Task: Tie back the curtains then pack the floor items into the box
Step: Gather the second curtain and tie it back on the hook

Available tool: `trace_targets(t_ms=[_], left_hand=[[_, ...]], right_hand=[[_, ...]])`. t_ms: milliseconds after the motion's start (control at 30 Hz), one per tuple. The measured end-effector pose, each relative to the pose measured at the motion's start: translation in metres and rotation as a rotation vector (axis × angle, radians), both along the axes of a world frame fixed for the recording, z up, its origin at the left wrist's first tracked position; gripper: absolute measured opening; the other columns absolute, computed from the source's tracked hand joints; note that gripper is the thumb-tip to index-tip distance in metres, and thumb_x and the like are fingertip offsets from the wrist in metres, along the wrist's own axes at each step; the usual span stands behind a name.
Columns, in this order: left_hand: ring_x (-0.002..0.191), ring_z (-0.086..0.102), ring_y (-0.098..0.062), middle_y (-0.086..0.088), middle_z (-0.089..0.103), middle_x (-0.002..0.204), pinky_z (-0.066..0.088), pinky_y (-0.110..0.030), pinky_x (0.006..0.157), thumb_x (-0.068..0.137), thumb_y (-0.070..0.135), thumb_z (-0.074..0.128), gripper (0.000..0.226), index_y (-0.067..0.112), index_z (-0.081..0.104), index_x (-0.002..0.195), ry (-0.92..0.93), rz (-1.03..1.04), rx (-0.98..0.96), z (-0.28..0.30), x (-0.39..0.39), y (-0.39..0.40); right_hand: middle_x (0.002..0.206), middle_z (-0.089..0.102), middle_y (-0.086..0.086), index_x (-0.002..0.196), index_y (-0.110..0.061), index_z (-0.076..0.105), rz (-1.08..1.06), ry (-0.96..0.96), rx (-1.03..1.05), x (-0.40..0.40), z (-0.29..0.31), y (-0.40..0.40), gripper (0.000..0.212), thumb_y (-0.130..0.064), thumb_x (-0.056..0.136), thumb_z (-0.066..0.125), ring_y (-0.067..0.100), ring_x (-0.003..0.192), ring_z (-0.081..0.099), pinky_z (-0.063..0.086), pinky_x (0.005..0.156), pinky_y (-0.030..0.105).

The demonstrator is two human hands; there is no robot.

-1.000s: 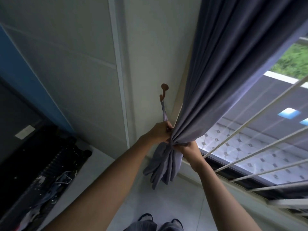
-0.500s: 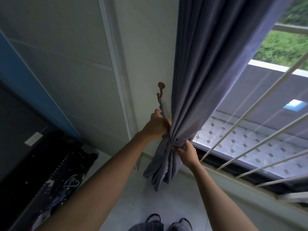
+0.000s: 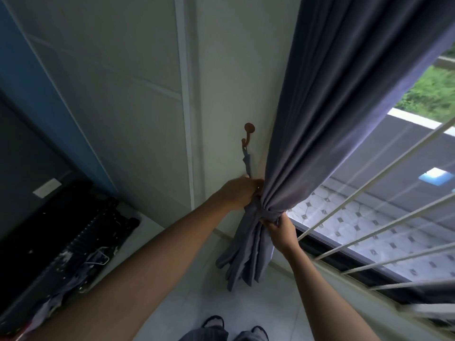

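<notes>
Curtain: I read a grey-purple pleated fabric curtain (image 3: 320, 124) gathered into a bunch between the two hands, its loose tail hanging below them toward the pale floor tiles (image 3: 177, 299).
Tie-back: a matching grey fabric tie-back band (image 3: 267, 215) wraps the bunch; a narrow strip of it runs up from the left hand to a small brown wall hook (image 3: 248, 134) directly above that hand.
Left hand: left hand (image 3: 240, 193) curled against the wall-side of the bunch, gripping the band where the strip comes down; I cannot see the fingertips.
Right hand: right hand (image 3: 282, 230) just below and window-side of the left, fingers pinching the wrapped band at the bunch.
Window: white metal window bars (image 3: 369, 205) lie beyond the right hand.
Floor clutter: a black slatted object with a wire hanger and scraps of cloth on it (image 3: 73, 247) lies well apart, out past the left forearm.
Feet: dark sandals (image 3: 214, 322) show below both arms.
</notes>
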State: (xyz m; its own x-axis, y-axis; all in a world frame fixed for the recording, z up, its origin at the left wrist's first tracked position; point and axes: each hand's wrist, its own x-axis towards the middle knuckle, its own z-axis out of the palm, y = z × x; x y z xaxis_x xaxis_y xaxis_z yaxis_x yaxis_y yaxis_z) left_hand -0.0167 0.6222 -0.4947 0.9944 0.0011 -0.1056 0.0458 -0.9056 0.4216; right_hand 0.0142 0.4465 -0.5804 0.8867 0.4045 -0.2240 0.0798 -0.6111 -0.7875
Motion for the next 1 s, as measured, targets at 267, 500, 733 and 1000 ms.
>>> trace_targets(t_ms=[267, 500, 733, 1000], left_hand=[[0.099, 0.06, -0.025, -0.014, 0.063, 0.112, 0.047, -0.033, 0.086, 0.101, 0.018, 0.034, 0.029, 0.005, 0.044, 0.125, 0.162, 0.088, -0.316, 0.0, 0.012, -0.004], [0.072, 0.054, -0.018, -0.004, 0.054, 0.08, 0.044, -0.019, 0.057, 0.094, 0.007, 0.04, 0.018, 0.011, 0.045, 0.11, 0.191, 0.292, -0.581, 0.01, 0.019, 0.009], [0.059, 0.05, -0.012, -0.002, 0.053, 0.069, 0.054, -0.024, 0.051, 0.09, 0.016, 0.058, 0.009, 0.008, 0.057, 0.087, 0.53, 0.373, -0.597, 0.043, 0.033, 0.017], [0.078, 0.056, -0.012, -0.002, 0.057, 0.087, 0.055, -0.022, 0.054, 0.085, 0.02, 0.068, 0.031, 0.008, 0.061, 0.113, 0.573, 0.329, -0.519, 0.04, 0.038, 0.027]], right_hand=[[0.097, 0.066, 0.001, 0.103, -0.013, 0.06, -0.025, 0.036, -0.014, 0.005, -0.003, 0.001, 0.018, -0.015, 0.086, 0.063, 0.018, 0.092, 0.058, 0.043, 0.072, 0.033], [0.096, 0.066, 0.009, 0.102, -0.005, 0.059, -0.091, -0.05, -0.025, -0.006, -0.004, 0.009, 0.017, -0.011, 0.086, 0.061, 0.029, 0.092, 0.059, 0.032, 0.065, 0.029], [0.094, 0.066, 0.007, 0.097, -0.014, 0.055, -0.081, -0.107, -0.052, -0.011, -0.008, 0.014, 0.014, -0.016, 0.085, 0.062, 0.035, 0.088, 0.059, 0.039, 0.064, 0.035], [0.095, 0.065, 0.003, 0.1, -0.019, 0.053, -0.051, -0.09, -0.06, -0.007, -0.004, 0.018, 0.016, -0.018, 0.086, 0.058, 0.033, 0.091, 0.058, 0.041, 0.068, 0.036]])
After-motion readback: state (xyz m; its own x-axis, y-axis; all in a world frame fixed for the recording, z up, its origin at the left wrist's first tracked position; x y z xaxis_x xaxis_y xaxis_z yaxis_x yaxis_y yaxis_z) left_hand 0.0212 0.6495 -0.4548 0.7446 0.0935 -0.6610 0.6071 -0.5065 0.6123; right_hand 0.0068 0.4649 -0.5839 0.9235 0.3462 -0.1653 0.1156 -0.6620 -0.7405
